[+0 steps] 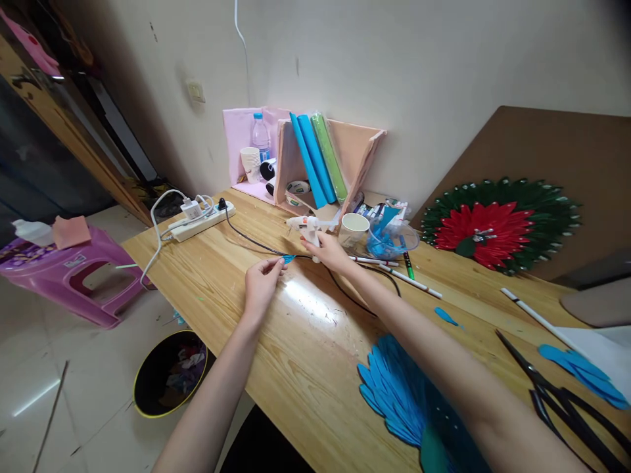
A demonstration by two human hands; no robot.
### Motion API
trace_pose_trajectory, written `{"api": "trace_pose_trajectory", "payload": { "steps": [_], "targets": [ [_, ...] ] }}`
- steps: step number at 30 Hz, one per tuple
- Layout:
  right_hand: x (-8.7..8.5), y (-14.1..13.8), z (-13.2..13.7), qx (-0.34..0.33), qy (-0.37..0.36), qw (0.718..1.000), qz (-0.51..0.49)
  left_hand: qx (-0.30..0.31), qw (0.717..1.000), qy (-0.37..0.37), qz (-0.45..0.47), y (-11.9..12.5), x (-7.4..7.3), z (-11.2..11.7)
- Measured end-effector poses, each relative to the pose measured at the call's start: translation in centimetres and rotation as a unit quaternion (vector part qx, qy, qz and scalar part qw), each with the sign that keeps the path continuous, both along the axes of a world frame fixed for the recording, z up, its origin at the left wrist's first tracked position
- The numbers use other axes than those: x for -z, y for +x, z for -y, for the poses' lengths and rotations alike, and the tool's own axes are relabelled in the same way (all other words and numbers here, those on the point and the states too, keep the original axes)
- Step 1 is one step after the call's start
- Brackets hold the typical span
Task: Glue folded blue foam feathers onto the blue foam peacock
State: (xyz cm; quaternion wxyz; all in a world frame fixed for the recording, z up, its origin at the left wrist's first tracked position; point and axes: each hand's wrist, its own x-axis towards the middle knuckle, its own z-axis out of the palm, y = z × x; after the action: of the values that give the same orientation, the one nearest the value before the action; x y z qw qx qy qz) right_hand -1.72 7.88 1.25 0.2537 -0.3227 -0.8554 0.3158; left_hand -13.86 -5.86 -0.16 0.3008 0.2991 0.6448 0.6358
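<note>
My left hand [261, 284] pinches a small blue paper petal [288, 259] just above the wooden table [221, 289]. My right hand [328, 251] is closed round the grip of a white hot glue gun [308, 226], whose nozzle points left, near the petal. The gun's black cord [256, 244] runs across the table to a white power strip [200, 223]. A fan of blue paper petals [399, 394] lies close to me under my right forearm.
A paper cup [353, 230], a clear bowl with blue pieces [389, 242] and pens [409, 279] stand behind the gun. Black scissors [552, 387] lie at right, near a red and green paper flower [493, 226]. A bin [170, 373] and a pink stool [79, 269] stand on the floor at left.
</note>
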Motion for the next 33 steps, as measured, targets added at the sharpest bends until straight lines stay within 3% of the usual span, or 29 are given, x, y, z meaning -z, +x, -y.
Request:
{"api": "trace_pose_trajectory", "payload": {
  "steps": [4, 8, 16, 24, 28, 31, 33],
  "targets": [
    [1.2, -1.5, -0.5, -0.012, 0.020, 0.999, 0.024, 0.015, 1.000, 0.010, -0.004, 0.0, 0.2, -0.1],
    [1.3, -1.6, -0.4, -0.036, 0.044, 0.997, 0.043, 0.029, 0.999, 0.007, -0.013, 0.0, 0.1, -0.1],
    [0.8, 1.3, 0.1, -0.082, 0.055, 0.992, 0.081, 0.075, 0.997, 0.011, 0.000, 0.7, -0.8, 0.0],
    [0.2, 3.2, 1.4, -0.044, 0.014, 0.997, 0.065, 0.114, 0.993, 0.004, 0.025, 1.2, -0.9, 0.2],
    [-1.8, 8.7, 2.9, -0.008, -0.008, 1.000, 0.023, 0.112, 0.994, 0.011, 0.008, 1.6, -0.8, 0.2],
    [-3.9, 15.6, 4.4, 0.019, -0.072, 0.996, -0.053, 0.123, 0.992, -0.018, -0.020, 2.3, -1.2, 0.3],
    [-4.7, 20.8, 5.4, 0.105, -0.079, 0.989, -0.062, 0.149, 0.988, -0.026, -0.034, 3.2, -1.8, 0.2]
  ]
}}
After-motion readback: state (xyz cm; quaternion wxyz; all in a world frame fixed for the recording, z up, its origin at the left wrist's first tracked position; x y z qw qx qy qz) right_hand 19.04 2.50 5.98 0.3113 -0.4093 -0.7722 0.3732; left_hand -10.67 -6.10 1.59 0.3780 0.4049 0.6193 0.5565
